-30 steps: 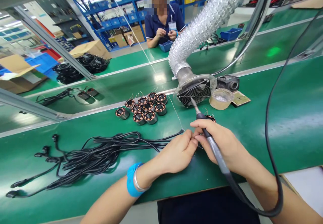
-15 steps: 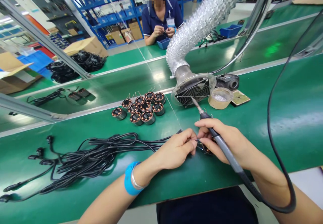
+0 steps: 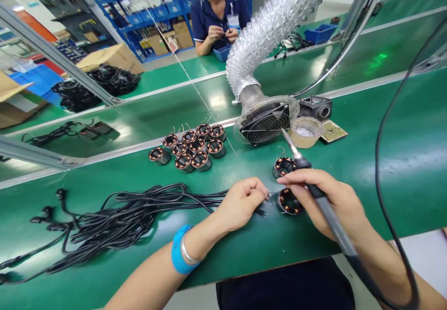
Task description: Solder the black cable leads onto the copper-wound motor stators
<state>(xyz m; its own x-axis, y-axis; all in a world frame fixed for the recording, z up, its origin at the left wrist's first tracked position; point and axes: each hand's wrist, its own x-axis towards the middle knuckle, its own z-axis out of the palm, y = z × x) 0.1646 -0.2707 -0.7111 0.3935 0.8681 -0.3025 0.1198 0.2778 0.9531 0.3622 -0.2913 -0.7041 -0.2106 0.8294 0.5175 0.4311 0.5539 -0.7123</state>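
My left hand (image 3: 246, 203) pinches a thin wire end at the tip of a black cable; other stripped cable ends poke out beneath the fingers. The bundle of black cables (image 3: 139, 217) runs off to the left, plugs at its far end. In my right hand (image 3: 324, 193) is a soldering iron (image 3: 326, 212), its tip pointing up and left towards the round fan grille. Beside the right fingertips lies a motor stator (image 3: 289, 202) with copper windings, partly hidden by the fingers. A second stator (image 3: 283, 166) sits just behind it, partly covered by the iron.
Several stators (image 3: 197, 147) stand grouped at the back left. A fume duct with a fan grille (image 3: 267, 126), a round tub (image 3: 306, 131) and a square tin (image 3: 333, 131) stand behind my hands. The iron's cord (image 3: 379, 161) loops on the right. A co-worker (image 3: 220, 21) sits opposite.
My hands have moved apart. The right hand with the iron has shifted right, uncovering the two stators; the left hand still pinches at the cable end. The view has shifted slightly.
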